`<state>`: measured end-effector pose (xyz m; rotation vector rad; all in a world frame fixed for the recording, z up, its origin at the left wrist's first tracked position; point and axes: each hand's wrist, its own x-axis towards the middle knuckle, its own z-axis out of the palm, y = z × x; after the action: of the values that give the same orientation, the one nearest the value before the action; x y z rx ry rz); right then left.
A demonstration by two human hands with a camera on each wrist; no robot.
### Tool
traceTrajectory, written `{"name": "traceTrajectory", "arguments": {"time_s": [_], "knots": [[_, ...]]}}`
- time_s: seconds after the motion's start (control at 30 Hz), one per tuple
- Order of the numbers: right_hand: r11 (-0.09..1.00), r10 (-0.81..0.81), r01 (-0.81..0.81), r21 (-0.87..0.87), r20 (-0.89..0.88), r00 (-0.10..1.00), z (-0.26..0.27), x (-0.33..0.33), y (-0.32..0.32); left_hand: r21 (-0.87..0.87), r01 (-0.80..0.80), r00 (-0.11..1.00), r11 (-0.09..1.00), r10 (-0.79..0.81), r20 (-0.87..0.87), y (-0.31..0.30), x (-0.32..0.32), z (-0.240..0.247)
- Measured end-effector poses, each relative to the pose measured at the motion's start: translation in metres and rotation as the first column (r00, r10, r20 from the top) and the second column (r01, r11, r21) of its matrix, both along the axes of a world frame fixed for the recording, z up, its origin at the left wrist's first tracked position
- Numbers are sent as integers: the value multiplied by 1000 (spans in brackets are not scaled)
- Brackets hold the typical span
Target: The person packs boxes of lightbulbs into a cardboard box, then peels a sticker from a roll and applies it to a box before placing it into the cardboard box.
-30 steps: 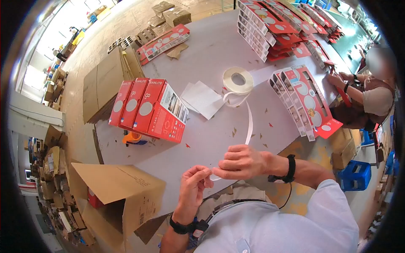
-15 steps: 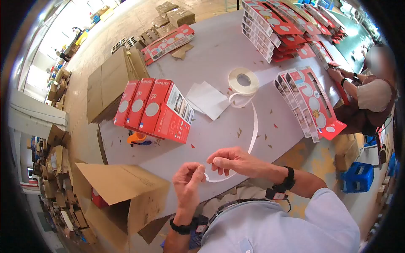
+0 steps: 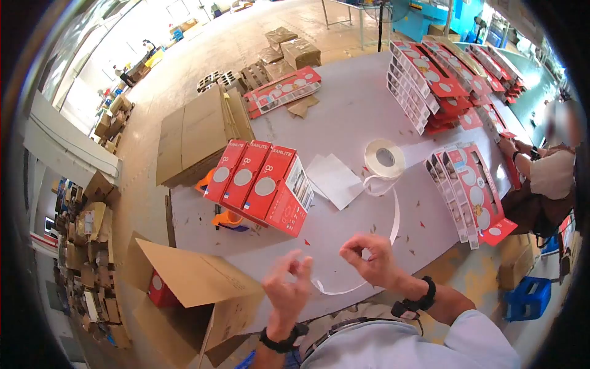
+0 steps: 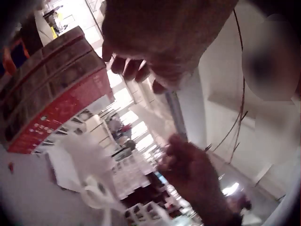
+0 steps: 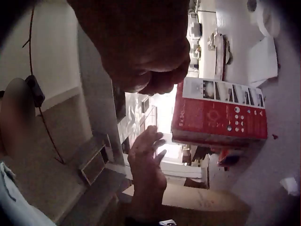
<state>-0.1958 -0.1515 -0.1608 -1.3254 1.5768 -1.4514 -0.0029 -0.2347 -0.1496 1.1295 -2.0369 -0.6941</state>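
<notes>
A white strip (image 3: 340,292) runs from a roll of white tape (image 3: 385,158) and curves across the near side of the table. My left hand (image 3: 287,288) is raised just left of the strip's loose end, blurred, its fingers spread apart with nothing seen between them. To its right my right hand (image 3: 376,264) is held above the strip, fingers bent toward the thumb; a pale spot shows inside their ring, and I cannot tell whether it is a held piece. Beyond the hands stand three red boxes (image 3: 258,187), side by side. White sheets (image 3: 337,182) lie next to the roll.
An open carton (image 3: 196,270) stands at the near left, a red box inside. Flattened cardboard (image 3: 200,132) leans behind the red boxes, near an orange-handled tool (image 3: 228,219). Stacked red sleeves (image 3: 470,190) lie at the right, where another person (image 3: 547,178) works.
The strip has left my left fingers and its end lies lower. Both hands have drawn apart, and the left has opened. The head view has shifted, so the table appears lower and further right.
</notes>
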Motion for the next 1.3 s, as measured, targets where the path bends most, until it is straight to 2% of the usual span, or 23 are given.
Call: {"name": "traceTrajectory", "arguments": {"time_s": [0.03, 0.1, 0.2, 0.23, 0.33, 0.43, 0.53, 0.57, 0.6, 0.7, 0.73, 0.8, 0.93, 1.0, 1.07, 1.2, 1.3], "knots": [[1000, -19, 20, -18, 4, 1000, 2, -6, -3, -186, -14, 999, 982, 8, -33, -15, 3, -3], [999, -35, 36, -16, 49, 998, -3, -10, -2, -502, -6, 964, 865, 140, 228, -44, 3, 8], [999, -1, 2, 36, -2, 1000, -5, -5, 10, -466, -83, 866, 881, 295, 403, -71, -8, -3], [998, -1, 1, 60, -5, 1000, -6, -2, 15, -464, -59, 854, 884, 286, 435, -82, -5, -19], [991, -19, 18, 135, 4, 1000, -8, 4, 32, -473, -37, 874, 880, 258, 412, -94, -8, -22], [977, -55, 48, 207, 28, 998, -18, 7, 46, -444, 77, 958, 893, 56, 280, -103, -13, -23], [968, -71, 73, 241, -16, 997, -19, 6, 49, -293, 102, 989, 951, -67, 129, -100, -23, -38], [964, -83, 91, 251, -40, 996, -17, 5, 47, -377, 100, 992, 921, -61, 113, -100, -26, -35], [957, -97, 110, 267, -61, 993, -15, 6, 47, -383, 112, 992, 917, -83, 91, -99, -26, -35], [977, -92, 89, 193, 7, 996, -23, 0, 39, -370, 165, 986, 914, -160, 46, -88, -6, -31], [975, -107, 77, 207, 141, 984, -21, 1, 39, -333, 192, 981, 923, -188, 43, -79, 4, -29], [977, -127, 44, 210, 399, 908, -17, 6, 30, -277, 236, 971, 932, -235, 38, -67, 25, -23], [988, -50, -43, 148, 572, 819, -4, 23, 14, -140, 305, 950, 942, -290, 119, -38, 57, 0], [987, -25, -87, 136, 659, 752, -1, 37, 6, -167, 284, 950, 944, -253, 185, -29, 55, 8], [987, -23, -94, 130, 695, 719, 0, 53, -1, -223, 267, 950, 938, -217, 224, -24, 50, 9], [994, 11, -86, 60, 760, 650, -16, 72, -1, -204, 302, 943, 931, -260, 208, -20, 39, 10], [995, -37, -47, 89, 755, 654, -18, 77, 4, -243, 339, 934, 909, -294, 201, -18, 40, 3]]}}
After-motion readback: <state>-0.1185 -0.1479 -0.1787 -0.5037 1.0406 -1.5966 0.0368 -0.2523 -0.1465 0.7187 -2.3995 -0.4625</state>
